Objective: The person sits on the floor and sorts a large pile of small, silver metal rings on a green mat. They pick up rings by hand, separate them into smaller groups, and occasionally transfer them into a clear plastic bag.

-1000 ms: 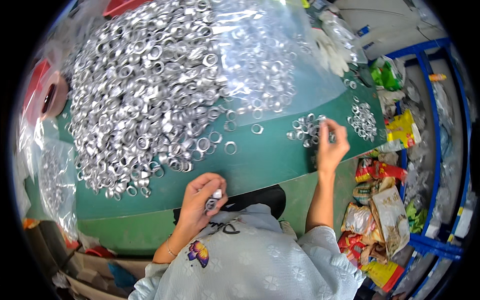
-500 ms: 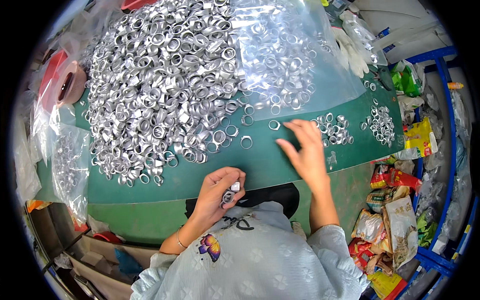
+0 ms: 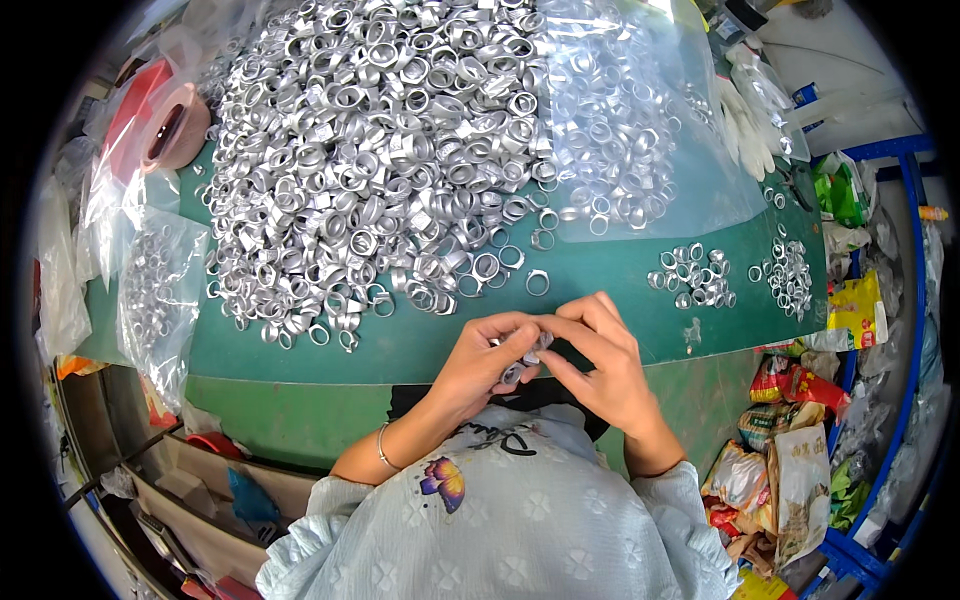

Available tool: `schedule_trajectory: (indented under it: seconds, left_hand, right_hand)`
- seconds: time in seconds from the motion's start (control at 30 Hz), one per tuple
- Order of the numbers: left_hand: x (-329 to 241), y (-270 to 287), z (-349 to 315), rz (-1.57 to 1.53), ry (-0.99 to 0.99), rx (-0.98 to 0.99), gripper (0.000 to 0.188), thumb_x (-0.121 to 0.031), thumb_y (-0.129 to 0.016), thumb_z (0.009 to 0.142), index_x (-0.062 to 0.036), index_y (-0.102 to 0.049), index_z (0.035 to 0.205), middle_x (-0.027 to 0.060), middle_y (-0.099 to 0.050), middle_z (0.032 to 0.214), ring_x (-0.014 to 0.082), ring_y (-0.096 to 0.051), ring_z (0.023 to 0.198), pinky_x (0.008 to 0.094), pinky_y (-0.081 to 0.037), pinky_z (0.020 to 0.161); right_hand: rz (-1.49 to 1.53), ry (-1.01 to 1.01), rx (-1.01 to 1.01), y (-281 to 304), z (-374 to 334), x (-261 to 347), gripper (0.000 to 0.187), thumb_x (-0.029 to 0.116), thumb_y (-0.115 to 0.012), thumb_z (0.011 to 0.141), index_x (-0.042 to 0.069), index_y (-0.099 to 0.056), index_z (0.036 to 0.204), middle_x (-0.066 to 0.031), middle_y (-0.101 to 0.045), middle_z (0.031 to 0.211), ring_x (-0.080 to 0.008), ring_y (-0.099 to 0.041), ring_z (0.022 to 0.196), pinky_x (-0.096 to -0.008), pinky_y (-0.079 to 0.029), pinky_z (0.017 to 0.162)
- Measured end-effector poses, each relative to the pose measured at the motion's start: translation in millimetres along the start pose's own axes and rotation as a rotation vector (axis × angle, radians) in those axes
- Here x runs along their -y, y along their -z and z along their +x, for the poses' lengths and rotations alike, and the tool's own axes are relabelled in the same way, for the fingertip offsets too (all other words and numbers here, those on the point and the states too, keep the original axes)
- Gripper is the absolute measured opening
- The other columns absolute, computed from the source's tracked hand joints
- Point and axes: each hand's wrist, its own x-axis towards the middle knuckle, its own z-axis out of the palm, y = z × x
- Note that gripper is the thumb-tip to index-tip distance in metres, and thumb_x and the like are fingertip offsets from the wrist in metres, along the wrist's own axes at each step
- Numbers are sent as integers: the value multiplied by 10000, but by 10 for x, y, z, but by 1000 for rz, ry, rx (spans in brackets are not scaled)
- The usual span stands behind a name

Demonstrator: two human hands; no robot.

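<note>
Just beyond my chest, at the table's front edge, both hands meet. My left hand (image 3: 487, 365) is closed around several silver-grey metal rings (image 3: 513, 373), which peek out below its thumb. My right hand (image 3: 600, 365) touches the left fingertips, its thumb and fingers pinched at a metal ring (image 3: 543, 342) that its fingers partly cover. A single ring (image 3: 537, 283) lies on the green table (image 3: 440, 350) just past my hands. Farther off spreads a large heap of similar rings (image 3: 370, 150).
A clear plastic sheet (image 3: 720, 205) with rings showing through it lies right of the heap. Two small ring clusters (image 3: 690, 275) (image 3: 790, 275) sit at the right. At left are a bag of rings (image 3: 150, 290) and a pink container (image 3: 180, 130). A blue rack (image 3: 905, 330) stands beyond the right edge.
My right hand has come back from the table to meet my left. The loose ring beside its fingertips is gone from the table. The whole view has shifted slightly.
</note>
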Motion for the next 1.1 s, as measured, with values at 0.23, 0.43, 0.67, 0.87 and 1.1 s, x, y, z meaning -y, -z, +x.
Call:
schedule_trajectory:
  seconds: [0.23,0.43,0.67,0.87,1.1]
  left_hand:
    - [34,183,2,-513,79,257,314,-252,-505,873,54,-575,883,158,-505,951,205,-494,695,166,-284,348]
    - [-29,153,-62,-553,46,212,271,-214,-460,847,45,-530,882,166,-485,978,211,-480,733,183,-296,352]
    - [-48,120,-63,-268,34,6,279,-256,-527,907,4,-564,999,99,-573,904,118,-535,647,150,-294,342]
    - [-98,154,24,-145,-30,92,304,-226,-537,908,-19,-529,1130,95,-585,898,77,-503,580,143,-287,333]
    - [-15,218,62,-770,172,209,287,-241,-485,919,-10,-522,1086,141,-541,931,87,-433,516,149,-297,303]
  right_hand:
    - [-34,-67,-145,-37,172,-335,344,58,-732,651,10,-616,971,-114,-560,911,-267,-517,845,-357,-431,712]
    - [-369,-4,-198,-331,151,-532,349,54,-722,655,23,-579,972,-106,-522,932,-290,-495,847,-376,-398,736]
    - [177,23,-228,-275,-3,-272,369,-55,-690,676,3,-579,1023,-135,-600,1004,-263,-570,918,-332,-465,771]
    - [96,46,-39,-140,104,-117,301,-43,-687,673,1,-615,963,-101,-621,972,-255,-567,890,-324,-452,778]
    - [-517,-15,-223,-308,456,-603,295,58,-668,732,39,-587,1015,-136,-524,989,-335,-501,908,-399,-404,791]
